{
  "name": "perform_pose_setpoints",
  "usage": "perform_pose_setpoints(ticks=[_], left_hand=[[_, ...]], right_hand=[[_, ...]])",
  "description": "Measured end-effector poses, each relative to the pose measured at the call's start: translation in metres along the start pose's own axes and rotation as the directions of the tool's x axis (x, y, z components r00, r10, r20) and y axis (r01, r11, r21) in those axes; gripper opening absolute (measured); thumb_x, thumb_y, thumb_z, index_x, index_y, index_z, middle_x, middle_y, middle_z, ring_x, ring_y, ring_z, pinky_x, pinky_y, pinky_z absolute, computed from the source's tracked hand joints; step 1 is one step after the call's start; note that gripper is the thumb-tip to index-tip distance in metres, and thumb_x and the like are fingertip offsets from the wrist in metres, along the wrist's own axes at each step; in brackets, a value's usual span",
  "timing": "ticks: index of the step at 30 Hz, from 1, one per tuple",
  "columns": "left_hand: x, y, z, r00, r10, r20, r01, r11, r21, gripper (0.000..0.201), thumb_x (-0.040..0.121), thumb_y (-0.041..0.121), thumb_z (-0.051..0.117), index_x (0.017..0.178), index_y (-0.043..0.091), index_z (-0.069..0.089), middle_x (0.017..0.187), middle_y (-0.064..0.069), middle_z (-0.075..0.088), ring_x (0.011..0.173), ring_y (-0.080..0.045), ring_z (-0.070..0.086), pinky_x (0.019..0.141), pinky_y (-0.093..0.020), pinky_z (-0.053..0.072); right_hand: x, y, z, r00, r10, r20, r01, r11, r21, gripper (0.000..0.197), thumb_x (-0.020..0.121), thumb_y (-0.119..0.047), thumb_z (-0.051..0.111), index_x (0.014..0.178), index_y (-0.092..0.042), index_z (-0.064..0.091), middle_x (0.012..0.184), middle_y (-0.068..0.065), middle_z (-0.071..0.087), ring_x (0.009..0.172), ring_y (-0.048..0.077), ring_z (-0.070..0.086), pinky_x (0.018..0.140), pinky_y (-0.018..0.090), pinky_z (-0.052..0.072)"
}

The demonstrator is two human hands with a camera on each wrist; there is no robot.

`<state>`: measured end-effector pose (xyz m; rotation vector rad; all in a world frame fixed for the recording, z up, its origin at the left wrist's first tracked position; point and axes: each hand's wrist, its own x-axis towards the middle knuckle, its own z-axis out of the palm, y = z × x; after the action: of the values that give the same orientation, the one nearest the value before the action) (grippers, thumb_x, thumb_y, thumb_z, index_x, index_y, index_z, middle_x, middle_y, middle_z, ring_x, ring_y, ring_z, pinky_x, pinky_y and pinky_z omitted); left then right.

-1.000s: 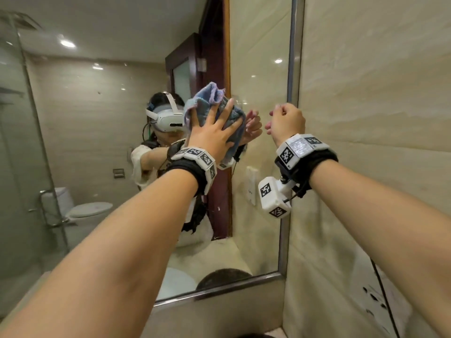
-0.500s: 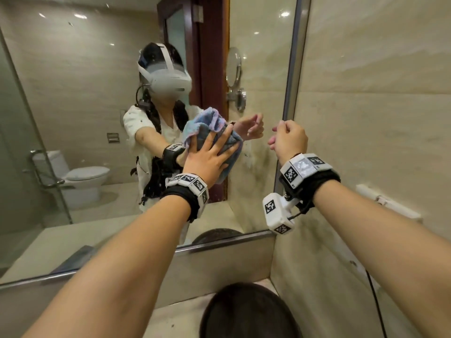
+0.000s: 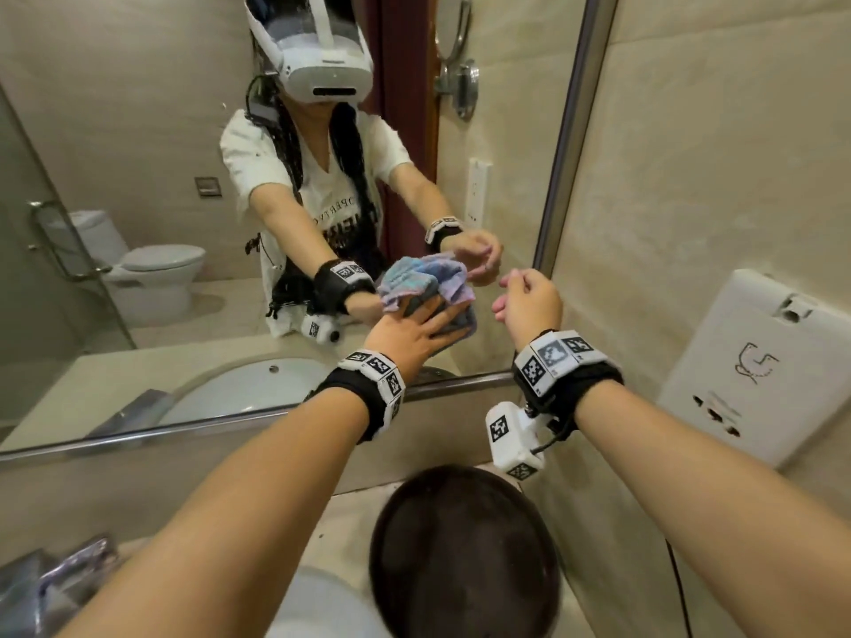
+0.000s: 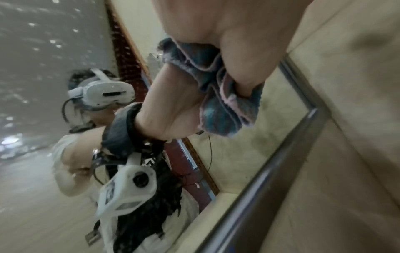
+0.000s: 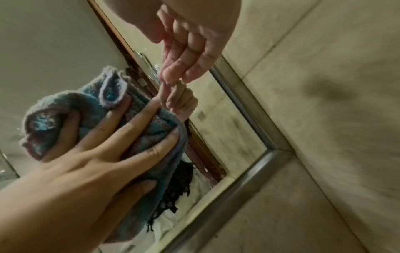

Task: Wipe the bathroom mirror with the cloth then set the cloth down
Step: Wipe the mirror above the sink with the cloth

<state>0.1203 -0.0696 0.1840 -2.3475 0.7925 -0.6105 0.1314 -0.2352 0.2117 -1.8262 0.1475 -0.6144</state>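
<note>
A blue and pink cloth (image 3: 463, 325) is bunched against the bathroom mirror (image 3: 138, 131) near its lower right corner. My left hand (image 3: 414, 331) presses it to the glass with straight, spread fingers. The right wrist view shows those fingers (image 5: 121, 130) lying flat across the cloth (image 5: 54, 111). In the left wrist view the cloth (image 4: 218, 106) folds out from under my palm (image 4: 216, 25). My right hand (image 3: 529, 299) is just right of the cloth, loosely curled and holding nothing. Its fingertips (image 5: 173, 75) touch the glass by the metal frame.
The mirror's metal frame (image 3: 460, 384) runs just below my hands and up the right side. A white wall unit (image 3: 760, 361) hangs on the tiled wall at right. A dark round object (image 3: 460, 545) sits on the counter below, with a chrome faucet (image 3: 46, 587) at lower left.
My left hand has slid the cloth down the mirror from head height to near the bottom frame. The right hand came down beside it, and the head view tilted down.
</note>
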Motion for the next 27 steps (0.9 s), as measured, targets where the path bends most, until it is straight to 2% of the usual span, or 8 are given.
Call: perform_pose_setpoints(ticks=[4, 8, 14, 17, 20, 22, 24, 27], left_hand=[[0.002, 0.017, 0.014, 0.984, 0.1, 0.145, -0.103, 0.995, 0.014, 0.062, 0.097, 0.017, 0.037, 0.15, 0.034, 0.008, 0.159, 0.0, -0.007, 0.146, -0.032, -0.004, 0.113, -0.049, -0.009], [0.004, 0.038, 0.025, 0.956, 0.146, 0.255, -0.148, 0.989, -0.013, 0.056, 0.1, 0.019, 0.034, 0.15, 0.031, 0.011, 0.159, -0.001, -0.01, 0.146, -0.03, -0.008, 0.115, -0.05, -0.007], [0.0, 0.05, 0.035, 0.945, 0.184, 0.269, -0.191, 0.982, -0.003, 0.055, 0.099, 0.015, 0.037, 0.149, 0.029, 0.019, 0.16, -0.002, -0.003, 0.146, -0.03, -0.002, 0.117, -0.047, 0.0], [-0.003, 0.045, 0.035, 0.966, 0.175, 0.193, -0.183, 0.983, 0.021, 0.052, 0.098, 0.018, 0.038, 0.146, 0.034, 0.027, 0.159, 0.001, 0.008, 0.146, -0.028, 0.006, 0.117, -0.045, 0.007], [-0.016, 0.038, 0.039, 0.955, 0.151, 0.256, -0.155, 0.988, -0.005, 0.052, 0.1, 0.017, 0.037, 0.148, 0.031, 0.024, 0.159, 0.0, 0.006, 0.146, -0.028, 0.004, 0.117, -0.046, 0.005], [-0.034, 0.026, 0.041, 0.97, 0.149, 0.191, -0.153, 0.988, 0.003, 0.053, 0.089, 0.025, 0.059, 0.138, 0.038, 0.044, 0.153, 0.003, 0.03, 0.141, -0.026, 0.029, 0.112, -0.047, 0.026], [-0.059, 0.011, 0.05, 0.978, 0.137, 0.156, -0.144, 0.989, 0.037, 0.056, 0.061, 0.032, 0.083, 0.113, 0.044, 0.066, 0.131, 0.011, 0.058, 0.119, -0.019, 0.058, 0.094, -0.043, 0.048], [-0.103, -0.018, 0.069, 0.98, 0.127, 0.155, -0.141, 0.986, 0.087, 0.057, 0.061, 0.031, 0.082, 0.113, 0.045, 0.065, 0.13, 0.013, 0.059, 0.118, -0.017, 0.059, 0.088, -0.046, 0.05]], right_hand=[[-0.009, 0.025, 0.001, 0.999, 0.039, 0.03, -0.038, 0.999, -0.022, 0.034, 0.097, -0.024, 0.039, 0.065, -0.024, 0.052, 0.05, -0.001, 0.056, 0.048, 0.019, 0.05, 0.068, 0.042, 0.052], [-0.017, 0.047, -0.001, 0.998, 0.042, 0.052, -0.04, 0.998, -0.041, 0.029, 0.097, -0.024, 0.039, 0.075, -0.017, 0.056, 0.05, 0.0, 0.056, 0.05, 0.021, 0.052, 0.066, 0.041, 0.051], [-0.03, 0.072, -0.004, 0.983, 0.162, 0.083, -0.163, 0.987, 0.001, 0.035, 0.098, -0.023, 0.039, 0.066, -0.023, 0.053, 0.048, 0.001, 0.055, 0.037, 0.01, 0.048, 0.061, 0.036, 0.047], [-0.034, 0.071, -0.004, 0.979, 0.189, 0.079, -0.191, 0.982, 0.015, 0.036, 0.098, -0.023, 0.038, 0.065, -0.023, 0.052, 0.048, 0.001, 0.055, 0.032, 0.007, 0.046, 0.056, 0.031, 0.044], [-0.039, 0.061, -0.001, 0.977, 0.198, 0.085, -0.201, 0.979, 0.03, 0.036, 0.099, -0.022, 0.038, 0.066, -0.022, 0.052, 0.049, 0.002, 0.054, 0.031, 0.006, 0.044, 0.05, 0.027, 0.042], [-0.044, 0.052, 0.006, 0.973, 0.211, 0.094, -0.216, 0.975, 0.046, 0.036, 0.099, -0.021, 0.038, 0.066, -0.021, 0.052, 0.05, 0.003, 0.054, 0.026, 0.003, 0.041, 0.046, 0.024, 0.041], [-0.051, 0.042, 0.018, 0.966, 0.234, 0.108, -0.243, 0.966, 0.087, 0.037, 0.099, -0.021, 0.038, 0.065, -0.019, 0.052, 0.045, 0.003, 0.054, 0.025, 0.003, 0.04, 0.042, 0.022, 0.039], [-0.063, 0.02, 0.043, 0.957, 0.241, 0.16, -0.264, 0.954, 0.142, 0.037, 0.1, -0.018, 0.038, 0.066, -0.016, 0.051, 0.03, -0.003, 0.05, 0.023, 0.003, 0.039, 0.033, 0.015, 0.036]])
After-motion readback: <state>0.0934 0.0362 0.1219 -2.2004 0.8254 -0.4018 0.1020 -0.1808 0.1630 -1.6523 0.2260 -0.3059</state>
